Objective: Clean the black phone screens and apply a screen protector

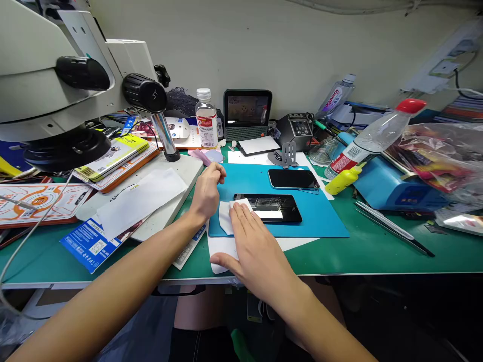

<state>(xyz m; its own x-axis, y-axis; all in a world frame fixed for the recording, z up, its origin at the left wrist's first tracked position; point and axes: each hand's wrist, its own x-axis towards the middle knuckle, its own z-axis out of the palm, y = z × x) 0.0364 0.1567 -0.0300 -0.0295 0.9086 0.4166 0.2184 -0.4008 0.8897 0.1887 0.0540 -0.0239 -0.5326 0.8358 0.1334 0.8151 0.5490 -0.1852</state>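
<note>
My right hand (252, 246) lies flat, fingers stretched out together and thumb apart, pressing a folded white tissue (225, 219) against the left end of a black tablet (289, 208). Streaks or cracks and a bright white reflection show on the tablet's glass. It rests on a blue mat (320, 221). Just left of the tablet my left hand (207, 192) is closed, fingers curled; whether anything is inside is hidden. Behind the tablet a black smartphone (293, 178) lies on the mat. White paper (219, 251) sticks out from under the mat's front edge.
A microscope (49, 100) overhangs the left side above its base (184, 173), with boxes and papers around. Tweezers (392, 229) lie right of the mat, near a yellow squeeze bottle (343, 179) and a red-capped bottle (372, 138). A small screen (247, 110) stands at the wall.
</note>
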